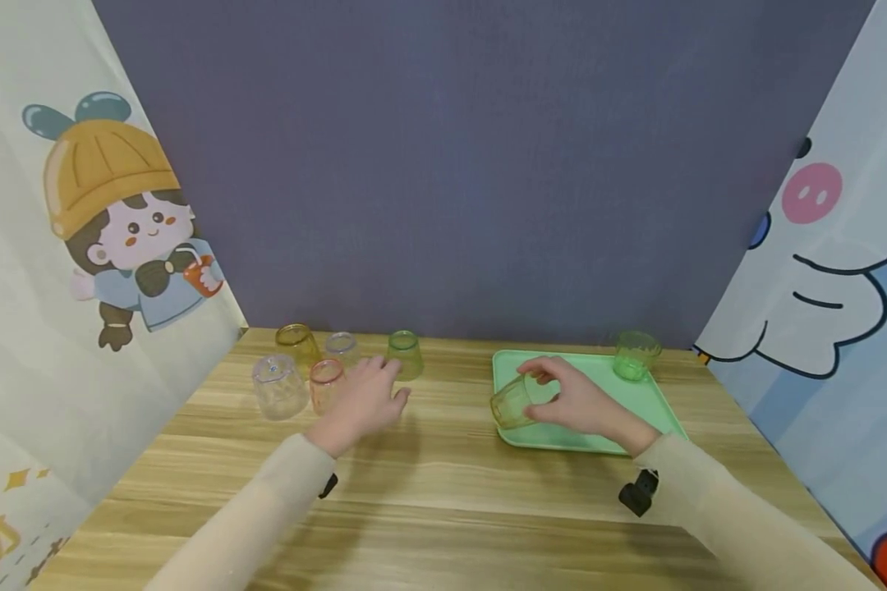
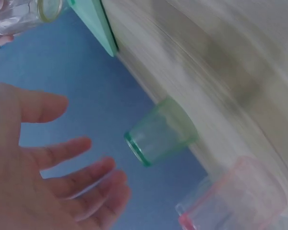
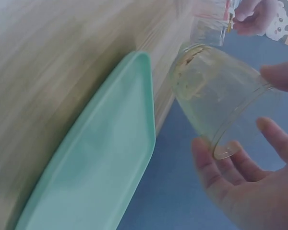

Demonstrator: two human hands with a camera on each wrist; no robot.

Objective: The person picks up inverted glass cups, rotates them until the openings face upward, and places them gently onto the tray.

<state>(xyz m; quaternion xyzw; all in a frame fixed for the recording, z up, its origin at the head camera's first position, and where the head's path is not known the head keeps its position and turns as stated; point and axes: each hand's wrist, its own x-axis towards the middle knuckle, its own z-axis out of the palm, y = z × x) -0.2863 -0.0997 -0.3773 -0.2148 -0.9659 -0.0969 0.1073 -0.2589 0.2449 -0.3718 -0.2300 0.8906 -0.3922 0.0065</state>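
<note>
My right hand point(image 1: 580, 398) holds a pale yellow glass point(image 1: 513, 404) by its rim end, thumb and fingers around it. The glass is tilted, its base pointing left and down over the left edge of the green tray point(image 1: 650, 404). On the tray's far right stands a bright green glass point(image 1: 636, 357), mouth up. My left hand point(image 1: 365, 402) is spread with nothing in it, beside a pink glass point(image 1: 325, 379) and in front of a green tumbler point(image 2: 161, 134). Both of these stand upside down, and the hand partly covers the pink one in the head view.
An amber glass point(image 1: 298, 343), a small clear glass point(image 1: 342, 345) and a larger clear one point(image 1: 277, 392) stand at the table's back left. A dark panel point(image 1: 451, 180) rises behind the wooden table point(image 1: 429, 509); printed curtains point(image 1: 37, 328) hang at both sides.
</note>
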